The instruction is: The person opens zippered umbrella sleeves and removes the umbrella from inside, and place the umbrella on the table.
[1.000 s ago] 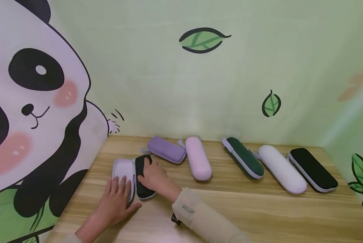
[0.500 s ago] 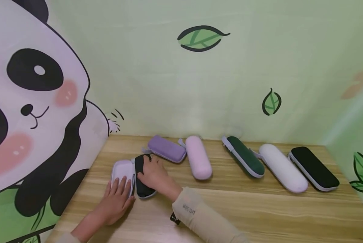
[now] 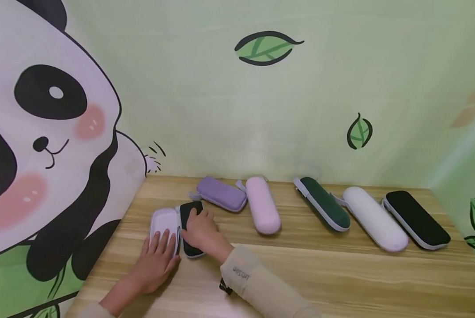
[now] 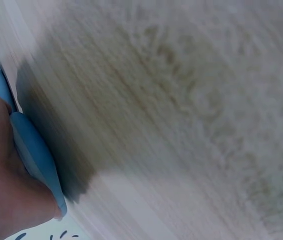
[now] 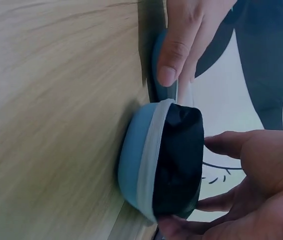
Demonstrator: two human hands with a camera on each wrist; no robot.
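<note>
A zip glasses case (image 3: 163, 219) lies spread open at the left of the table, blue outside and pale inside. Across its pale half rests my left hand (image 3: 158, 258), flat with straight fingers. The other half holds a soft black pouch (image 3: 191, 251) that bulges above the zip rim, clearly seen in the right wrist view. Bent over this pouch, my right hand (image 3: 201, 229) grips it between thumb and fingertips. In the left wrist view only the blue shell (image 4: 36, 152) and part of the left hand show at the edge.
Behind stand a purple case (image 3: 221, 194) and a pink case (image 3: 263, 205). Farther right lie a green case (image 3: 325, 205), a white case (image 3: 374, 218) and a black case (image 3: 416, 221). A printed backdrop (image 3: 205, 110) rises behind the wooden table (image 3: 341, 282).
The left thumb has drawn in against the case since a second ago. Both hands otherwise keep their places on the case; the view has shifted slightly.
</note>
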